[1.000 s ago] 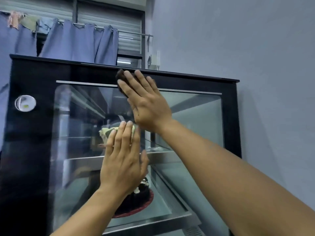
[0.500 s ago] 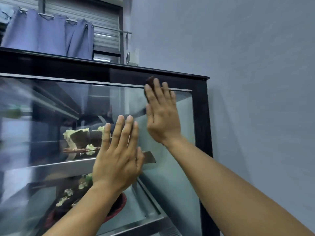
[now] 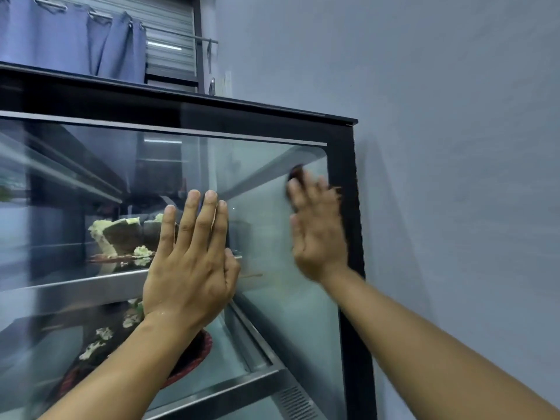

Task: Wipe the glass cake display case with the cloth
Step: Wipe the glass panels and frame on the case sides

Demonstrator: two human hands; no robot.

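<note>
**Two Flat Hands on the Glass Front of a Cake Case**

Head view: the black-framed glass cake display case (image 3: pixel 242 118) fills the left and middle of the picture, its right post running down beside a plain grey wall (image 3: pixel 454 147).

The left hand (image 3: pixel 188 268) lies flat on the front pane near the centre. Its fingers are straight, close together and pointing to 12 o'clock, and it holds nothing.

The right hand (image 3: pixel 318 231) is at 3 o'clock from the left one, well apart from it, up against the pane's right edge beside the black post. It is blurred, but the fingers look spread and extended rather than curled, pressing a small dark cloth (image 3: pixel 295 172) against the glass. The cloth shows only as a dark lump beyond the fingertips at 11 o'clock of the hand and as a dark fringe along its right side; the rest is hidden under the palm.

Behind the glass, a cut chocolate cake with pale cream (image 3: pixel 121 234) sits on the upper metal shelf (image 3: pixel 75 287), at 9 o'clock from the left hand. A second dark cake with cream blobs on a round red plate (image 3: pixel 194 356) stands on the floor of the case, partly covered by the left forearm.

Blue curtains (image 3: pixel 60 37) hang on a rail above the case at 11 o'clock.
</note>
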